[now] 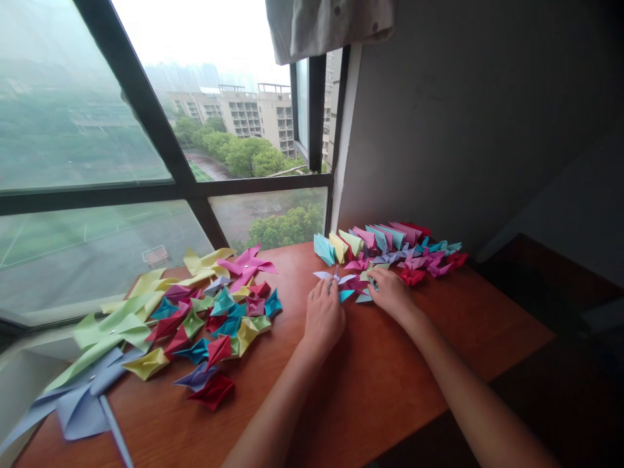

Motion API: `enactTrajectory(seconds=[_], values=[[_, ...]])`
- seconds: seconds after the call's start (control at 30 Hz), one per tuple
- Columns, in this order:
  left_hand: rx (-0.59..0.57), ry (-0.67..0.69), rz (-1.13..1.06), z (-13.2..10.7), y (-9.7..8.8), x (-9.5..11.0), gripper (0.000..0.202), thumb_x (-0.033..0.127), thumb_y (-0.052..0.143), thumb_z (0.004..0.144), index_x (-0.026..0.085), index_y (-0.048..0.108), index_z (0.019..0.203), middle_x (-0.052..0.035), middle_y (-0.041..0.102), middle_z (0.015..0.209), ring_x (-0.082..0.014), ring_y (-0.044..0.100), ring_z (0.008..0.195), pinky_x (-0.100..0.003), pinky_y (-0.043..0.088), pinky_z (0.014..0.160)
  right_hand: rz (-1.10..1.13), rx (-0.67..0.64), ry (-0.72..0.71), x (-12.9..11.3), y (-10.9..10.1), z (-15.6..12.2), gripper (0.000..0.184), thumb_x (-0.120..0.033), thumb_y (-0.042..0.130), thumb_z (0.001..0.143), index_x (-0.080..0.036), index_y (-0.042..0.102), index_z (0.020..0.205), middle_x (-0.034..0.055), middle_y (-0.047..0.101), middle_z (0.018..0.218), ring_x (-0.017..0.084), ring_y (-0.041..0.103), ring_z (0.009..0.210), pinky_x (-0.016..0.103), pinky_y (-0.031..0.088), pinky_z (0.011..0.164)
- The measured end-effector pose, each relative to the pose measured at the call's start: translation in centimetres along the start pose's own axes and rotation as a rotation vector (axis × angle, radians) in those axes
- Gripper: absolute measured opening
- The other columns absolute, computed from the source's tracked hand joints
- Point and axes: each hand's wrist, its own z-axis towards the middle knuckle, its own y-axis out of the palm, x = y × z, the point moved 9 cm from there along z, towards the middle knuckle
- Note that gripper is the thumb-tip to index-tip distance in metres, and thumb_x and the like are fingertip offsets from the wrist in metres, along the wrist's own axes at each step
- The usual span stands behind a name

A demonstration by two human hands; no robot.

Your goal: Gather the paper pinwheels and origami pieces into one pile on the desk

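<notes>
Paper cranes (pixel 347 279) crowd the table (pixel 375 370) between and beyond the half-curled left hand (pixel 325 313) and right hand (pixel 391 292), both grips unclear, where a careless sideways nudge could crumple several.

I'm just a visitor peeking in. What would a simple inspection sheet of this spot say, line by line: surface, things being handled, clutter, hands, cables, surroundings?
Surface: brown table, bare toward the front.
Job's things: lavender folded paper and pale green paper, among other small folded pieces.
Clutter: paper boats and large pinwheels at left; upright folded sheets in a row at the back.
Hands: left hand at the lavender paper, right hand at the pale green; grip unclear.
Cables: nothing seen.
Surroundings: framed window, grey wall, cloth hanging above.
</notes>
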Motion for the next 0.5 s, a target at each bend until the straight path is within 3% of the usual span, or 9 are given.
enactTrajectory(seconds=[0.23,0.4,0.5], values=[[0.033,-0.019,-0.205,-0.1,0.2,0.0,0.066,0.003,0.046,0.076,0.015,0.044,0.141,-0.0160,0.052,0.143,-0.0260,0.046,0.134,-0.044,0.040,0.111,0.064,0.101,0.042,0.6,-0.5,-0.3,0.026,-0.016,0.051,0.085,-0.018,0.070,0.103,0.0095,0.071,0.109,0.022,0.067,0.097,0.032,0.051,0.090],[0.087,-0.041,-0.367,-0.6,-0.5,-0.5,0.063,0.004,0.044,0.079,0.016,0.045,0.140,-0.0128,0.055,0.140,-0.0222,0.050,0.131,-0.038,0.042,0.110,0.333,0.221,0.102,0.2,-2.0,-1.1,0.024,-0.029,0.053,0.084,-0.020,0.071,0.097,0.0082,0.074,0.099,0.024,0.069,0.086,0.036,0.054,0.084],[0.120,-0.059,-0.434,-1.4,-1.5,-1.0,0.059,0.009,0.045,0.083,0.017,0.044,0.141,-0.0114,0.056,0.140,-0.0222,0.052,0.130,-0.037,0.044,0.108,0.500,0.217,0.144,-0.8,-2.4,-1.6,0.026,-0.035,0.055,0.083,-0.020,0.071,0.097,0.0071,0.075,0.098,0.023,0.070,0.084,0.036,0.054,0.083]])
